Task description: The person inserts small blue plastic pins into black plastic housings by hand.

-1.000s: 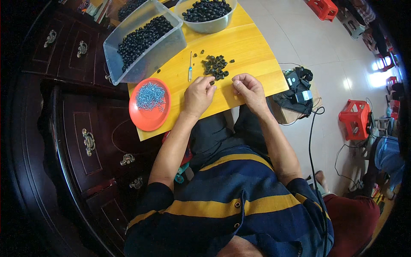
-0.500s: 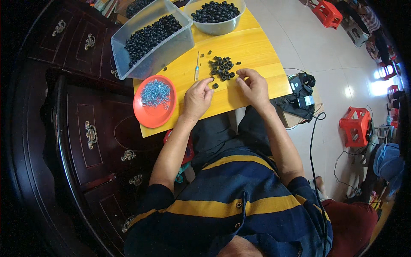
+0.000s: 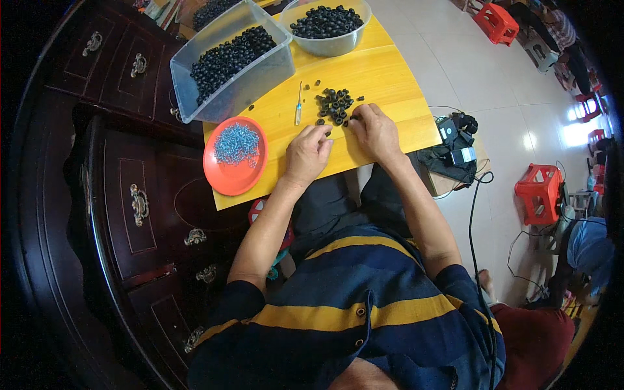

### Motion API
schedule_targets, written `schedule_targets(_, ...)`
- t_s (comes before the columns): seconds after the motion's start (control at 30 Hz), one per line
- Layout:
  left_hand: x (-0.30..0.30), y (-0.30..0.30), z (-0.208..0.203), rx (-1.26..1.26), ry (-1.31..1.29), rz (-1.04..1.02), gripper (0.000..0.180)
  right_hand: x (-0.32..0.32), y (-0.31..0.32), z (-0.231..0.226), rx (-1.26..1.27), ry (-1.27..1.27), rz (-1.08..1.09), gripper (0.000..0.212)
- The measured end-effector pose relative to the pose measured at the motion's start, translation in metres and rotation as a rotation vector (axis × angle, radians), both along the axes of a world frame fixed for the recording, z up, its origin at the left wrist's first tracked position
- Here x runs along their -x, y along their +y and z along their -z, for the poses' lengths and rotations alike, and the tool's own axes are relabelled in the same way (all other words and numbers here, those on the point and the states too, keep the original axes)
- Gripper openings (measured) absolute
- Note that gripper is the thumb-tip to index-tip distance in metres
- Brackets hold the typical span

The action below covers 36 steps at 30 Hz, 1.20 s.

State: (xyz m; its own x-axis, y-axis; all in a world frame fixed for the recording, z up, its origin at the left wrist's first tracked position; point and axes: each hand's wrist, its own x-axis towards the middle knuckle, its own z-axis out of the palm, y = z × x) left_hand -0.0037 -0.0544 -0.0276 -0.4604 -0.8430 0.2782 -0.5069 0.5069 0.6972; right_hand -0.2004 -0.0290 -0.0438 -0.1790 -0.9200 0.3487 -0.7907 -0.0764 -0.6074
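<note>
Fisheye head view, looking steeply down, close above striped shirt (image 3: 325, 281), yellow tabletop (image 3: 390, 75) farther out

One bench (image 3: 396, 84), one left hand (image 3: 305, 155), one right hand (image 3: 378, 135). One screwdriver (image 3: 298, 112), one red plate (image 3: 235, 180), one round bowl (image 3: 333, 44), at least one rectangular tub (image 3: 268, 79). One pile of black pieces (image 3: 335, 104), too overlapped to count; two loose pieces (image 3: 317, 82) near the screwdriver's tip, one between tub and plate. Blue bits (image 3: 236, 143): too many to count. At least seven drawer handles (image 3: 138, 205), at least two red stools (image 3: 538, 195).
</note>
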Motion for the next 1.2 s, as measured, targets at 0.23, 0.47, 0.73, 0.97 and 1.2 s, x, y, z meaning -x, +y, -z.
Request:
schedule_targets(0.23, 0.013, 0.002, -0.004, 0.050, -0.014, 0.032, 0.025, 0.018, 0.020, 0.019, -0.033, -0.931, -0.126, 0.020)
schedule_targets(0.47, -0.019, 0.002, -0.016, 0.062, -0.021, -0.046, 0.022, 0.024, 0.022, 0.021, -0.025, -1.094, -0.172, 0.021)
schedule_targets(0.73, -0.144, -0.016, -0.040, 0.142, -0.138, -0.301, 0.006, 0.021, 0.023, 0.020, -0.019, -0.982, -0.157, 0.023)
schedule_targets(0.97, -0.179, -0.004, -0.034, -0.018, -0.379, -0.159, 0.012, 0.016, 0.024, 0.015, 0.012, -0.886, -0.149, 0.022)
schedule_targets(1.2, -0.178, -0.002, -0.038, -0.014, -0.511, -0.195, 0.013, 0.019, 0.024, 0.018, 0.017, -0.883, -0.165, 0.023)
